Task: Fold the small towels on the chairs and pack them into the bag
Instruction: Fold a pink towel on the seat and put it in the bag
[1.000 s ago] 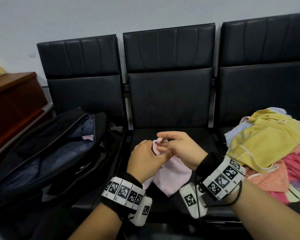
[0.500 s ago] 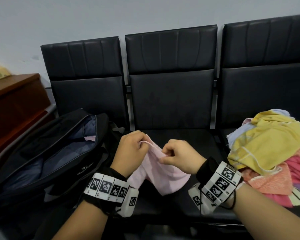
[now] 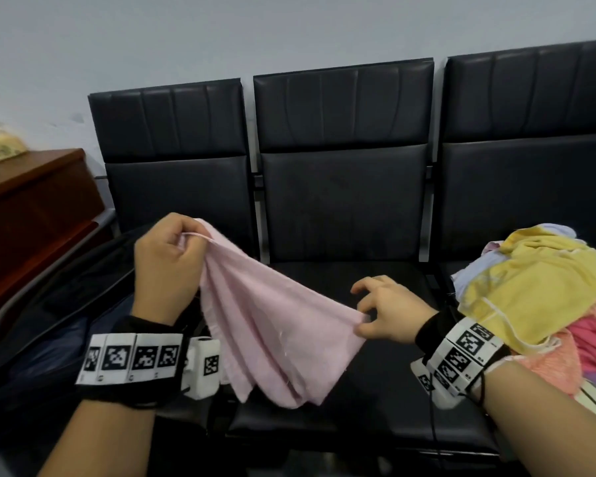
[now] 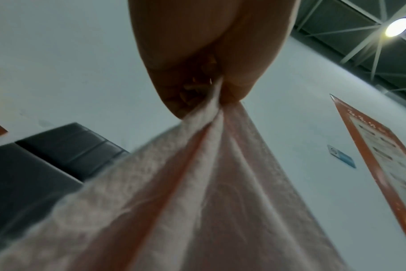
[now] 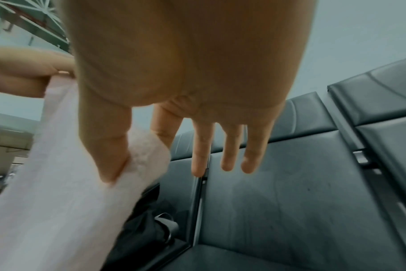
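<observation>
**Inspector A:** The pink towel (image 3: 272,325) is held in the air over the middle chair (image 3: 344,277), stretched between 2 hands. The left hand (image 3: 167,266) is up and to the left, fingers curled round a bunched corner; the left wrist view confirms cloth gathered tight between the fingertips. The right hand (image 3: 384,311) sits lower and to the right, pinching an edge between thumb and forefinger, the other 3 fingers (image 5: 228,146) spread free.

**Inspector B:** Hazards?

**Inspector A:** I judge 3. First, the right pinch takes only a little cloth at the very edge; a pull to straighten the span could draw it out, and the towel would swing down from the left hand. Second, the left grip holds several pleats together, so it may not be a true corner; folding from there would likely give a skewed, lumpy result. Third, the slack hangs to the near edge of the seat and could slip off the front if lowered carelessly.

**Inspector B:** The destination?

**Inspector A:** The black bag (image 3: 83,304) lies open on the left chair, just beside the left hand. The heap of unfolded towels (image 3: 537,290) sits on the right chair, near the right wrist; a wide sweep of that arm could drag pieces off
</observation>
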`<state>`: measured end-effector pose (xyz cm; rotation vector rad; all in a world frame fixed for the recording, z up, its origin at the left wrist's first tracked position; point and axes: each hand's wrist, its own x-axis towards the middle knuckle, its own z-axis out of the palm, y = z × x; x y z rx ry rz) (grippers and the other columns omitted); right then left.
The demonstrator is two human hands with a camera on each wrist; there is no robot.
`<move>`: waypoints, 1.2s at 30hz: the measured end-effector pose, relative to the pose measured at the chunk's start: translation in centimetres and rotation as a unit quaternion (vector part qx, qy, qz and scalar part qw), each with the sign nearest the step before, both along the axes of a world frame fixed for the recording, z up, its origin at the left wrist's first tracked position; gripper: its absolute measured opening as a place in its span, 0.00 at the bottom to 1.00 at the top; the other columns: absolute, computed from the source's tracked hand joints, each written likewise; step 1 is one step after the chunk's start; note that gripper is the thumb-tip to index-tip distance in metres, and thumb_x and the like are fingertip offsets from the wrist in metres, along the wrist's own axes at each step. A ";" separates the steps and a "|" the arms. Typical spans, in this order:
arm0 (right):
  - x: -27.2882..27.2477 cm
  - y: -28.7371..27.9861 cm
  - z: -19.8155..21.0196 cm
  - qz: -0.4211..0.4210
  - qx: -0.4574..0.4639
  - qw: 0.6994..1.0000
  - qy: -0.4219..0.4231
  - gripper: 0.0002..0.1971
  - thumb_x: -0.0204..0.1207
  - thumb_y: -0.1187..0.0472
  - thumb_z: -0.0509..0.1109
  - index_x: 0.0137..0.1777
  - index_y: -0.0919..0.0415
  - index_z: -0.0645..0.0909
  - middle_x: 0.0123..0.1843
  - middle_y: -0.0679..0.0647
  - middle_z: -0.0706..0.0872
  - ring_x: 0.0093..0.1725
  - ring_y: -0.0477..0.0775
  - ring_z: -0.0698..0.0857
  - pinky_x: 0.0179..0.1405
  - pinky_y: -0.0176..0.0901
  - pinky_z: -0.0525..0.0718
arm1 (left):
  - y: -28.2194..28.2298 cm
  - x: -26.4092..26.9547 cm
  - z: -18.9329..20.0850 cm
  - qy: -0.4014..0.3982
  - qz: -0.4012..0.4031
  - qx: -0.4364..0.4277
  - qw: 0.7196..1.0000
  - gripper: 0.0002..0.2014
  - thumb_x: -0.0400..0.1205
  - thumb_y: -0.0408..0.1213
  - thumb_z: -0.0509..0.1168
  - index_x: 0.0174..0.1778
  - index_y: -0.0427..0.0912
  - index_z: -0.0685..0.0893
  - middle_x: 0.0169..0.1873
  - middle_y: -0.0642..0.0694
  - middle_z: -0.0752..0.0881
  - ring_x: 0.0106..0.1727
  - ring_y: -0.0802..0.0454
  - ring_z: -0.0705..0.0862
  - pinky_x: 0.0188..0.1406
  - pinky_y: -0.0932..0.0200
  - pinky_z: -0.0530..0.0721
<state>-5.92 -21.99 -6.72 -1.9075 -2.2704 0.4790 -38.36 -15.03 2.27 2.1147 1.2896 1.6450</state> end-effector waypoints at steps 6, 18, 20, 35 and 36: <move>1.6 -0.1 2.3 -0.050 0.149 0.986 0.058 0.08 0.69 0.50 0.77 0.44 0.52 0.92 0.61 0.43 0.89 0.65 0.47 0.81 0.66 0.46 0.80 | 0.8 -3.2 -0.4 0.075 0.063 -0.009 0.995 0.10 0.77 0.24 0.64 0.40 0.44 0.86 0.36 0.52 0.85 0.40 0.60 0.81 0.42 0.78 0.76; 3.3 -3.0 7.8 -0.145 0.312 0.919 0.191 0.03 0.77 0.59 0.76 0.46 0.58 0.90 0.42 0.46 0.88 0.44 0.41 0.86 0.44 0.33 0.81 | -0.2 -4.4 0.6 0.153 0.054 -0.064 0.985 0.11 0.77 0.22 0.67 0.45 0.42 0.91 0.42 0.48 0.89 0.46 0.52 0.85 0.49 0.62 0.77; 3.6 -3.9 8.5 -0.156 0.320 0.912 0.203 0.02 0.77 0.60 0.76 0.46 0.57 0.89 0.40 0.43 0.87 0.40 0.39 0.85 0.41 0.30 0.79 | -0.9 -4.4 0.9 0.145 0.048 -0.067 0.986 0.09 0.78 0.25 0.70 0.45 0.44 0.91 0.42 0.49 0.89 0.46 0.53 0.85 0.48 0.62 0.77; 7.7 -7.2 11.4 -0.156 0.339 0.886 0.275 0.11 0.75 0.65 0.77 0.39 0.46 0.86 0.34 0.43 0.88 0.29 0.46 0.87 0.31 0.47 0.89 | -1.9 -4.8 2.9 0.046 -0.156 -0.117 0.980 0.14 0.77 0.29 0.74 0.50 0.54 0.88 0.40 0.54 0.90 0.40 0.63 0.85 0.40 0.73 0.82; 7.8 -6.4 10.9 -0.160 0.324 0.890 0.277 0.10 0.75 0.65 0.76 0.39 0.47 0.86 0.33 0.45 0.88 0.28 0.46 0.86 0.30 0.45 0.88 | -1.2 -4.7 2.1 0.032 -0.165 -0.146 0.975 0.16 0.77 0.28 0.74 0.50 0.56 0.87 0.38 0.53 0.88 0.38 0.62 0.84 0.37 0.72 0.82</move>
